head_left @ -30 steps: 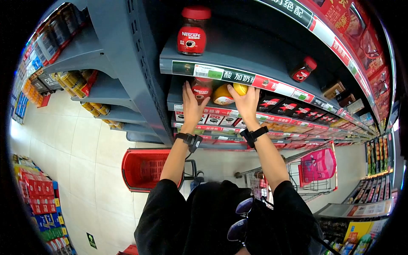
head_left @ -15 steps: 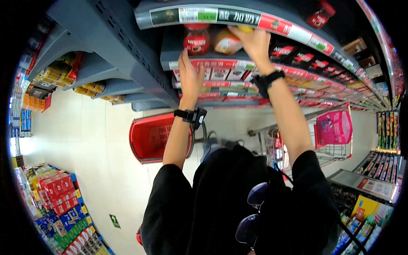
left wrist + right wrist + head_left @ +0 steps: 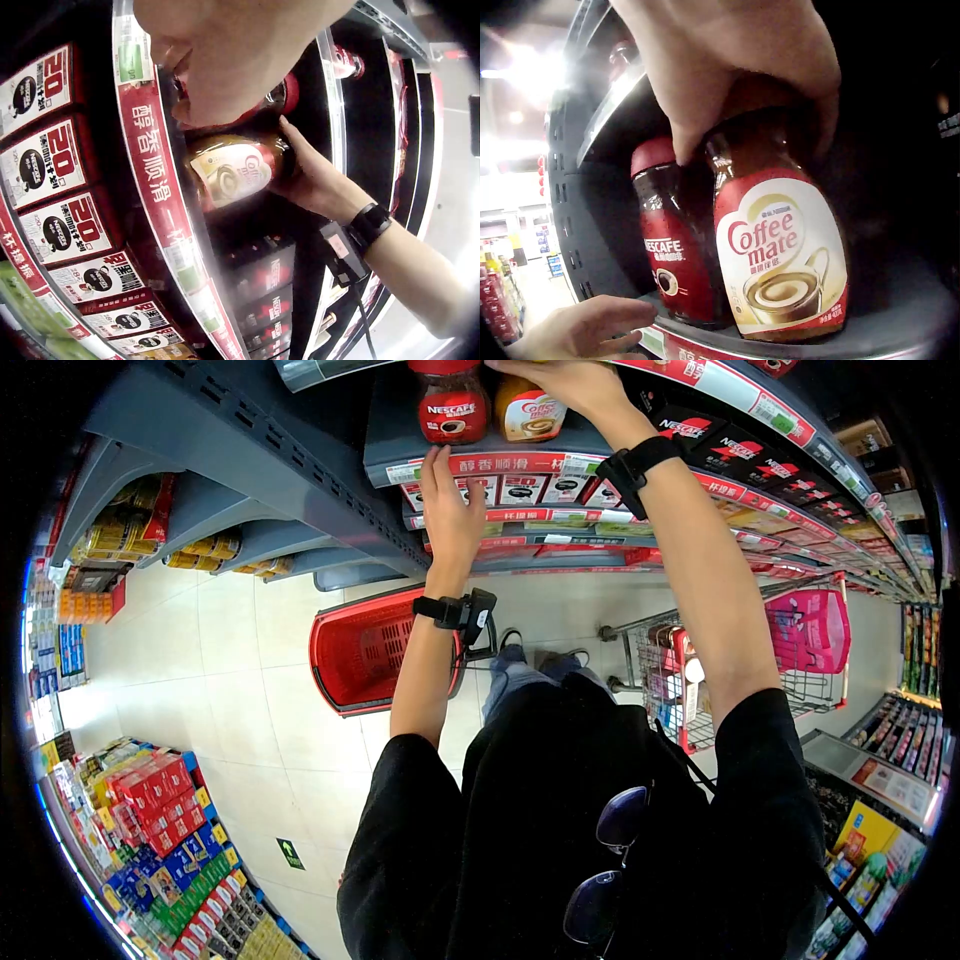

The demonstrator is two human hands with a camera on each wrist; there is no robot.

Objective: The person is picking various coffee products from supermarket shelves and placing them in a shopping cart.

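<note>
On a shelf stands a Nescafe coffee jar [image 3: 453,408] with a red lid. Right beside it is a Coffee-mate jar [image 3: 530,412], upright, its cup label facing out. My right hand [image 3: 582,388] grips this jar from above, thumb and fingers round its top, which the hand hides in the right wrist view. Below the Nescafe jar, my left hand [image 3: 453,515] is raised with fingers extended, fingertips right at the shelf's front edge. In the left wrist view the left hand [image 3: 240,52] covers most of the Nescafe jar.
Black Nescafe boxes [image 3: 690,428] line the shelf to the right, and boxes marked 20 [image 3: 49,161] fill the shelf below. A red basket [image 3: 335,660] stands on the floor, with a shopping cart [image 3: 650,670] at the right. Grey shelf uprights [image 3: 270,455] rise at the left.
The Coffee-mate jar, tilted in the right hand a second ago, now stands upright beside the Nescafe jar. My left hand has come down from the Nescafe jar to the shelf edge.
</note>
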